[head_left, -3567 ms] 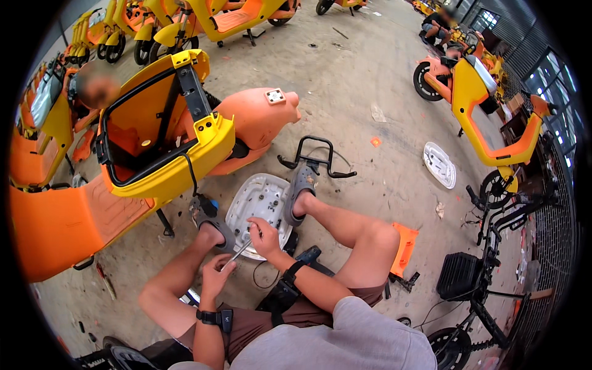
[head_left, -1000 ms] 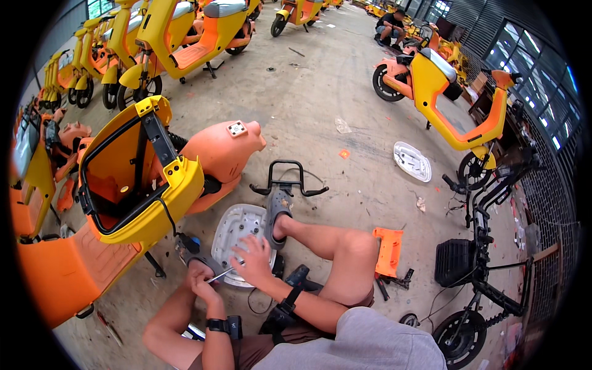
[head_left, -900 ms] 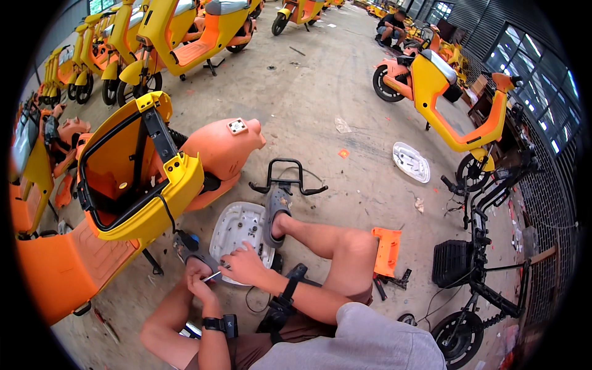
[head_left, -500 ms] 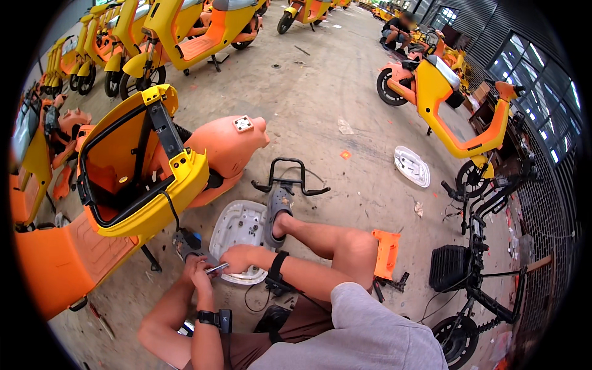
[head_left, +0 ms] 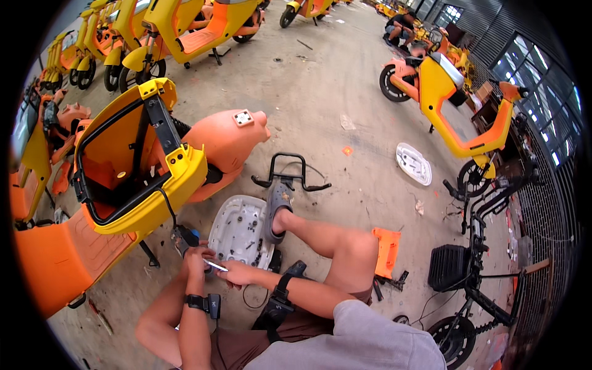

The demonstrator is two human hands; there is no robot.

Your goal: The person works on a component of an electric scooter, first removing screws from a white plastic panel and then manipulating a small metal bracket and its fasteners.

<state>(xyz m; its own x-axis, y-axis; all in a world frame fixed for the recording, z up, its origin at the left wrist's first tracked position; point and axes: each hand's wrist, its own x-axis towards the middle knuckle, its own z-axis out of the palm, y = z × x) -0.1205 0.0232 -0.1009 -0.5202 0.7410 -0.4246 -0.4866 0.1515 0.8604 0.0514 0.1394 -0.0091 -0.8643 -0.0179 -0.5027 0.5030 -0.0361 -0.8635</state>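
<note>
The left hand [head_left: 195,259] and right hand [head_left: 238,273], fingers curled closed around the slim silver metal tool [head_left: 216,265], should best keep it steady and aligned.

Camera: head, left fisheye of a side-by-side pair | From: we look from our head, above our grey shirt [head_left: 351,333] | Facing: down and forward across the floor [head_left: 327,105] | Range: our left hand [head_left: 196,259] and our right hand [head_left: 235,274] close, parked scooters [head_left: 230,23] far off | Field: wide, straight edges bending toward a dark rim
</note>
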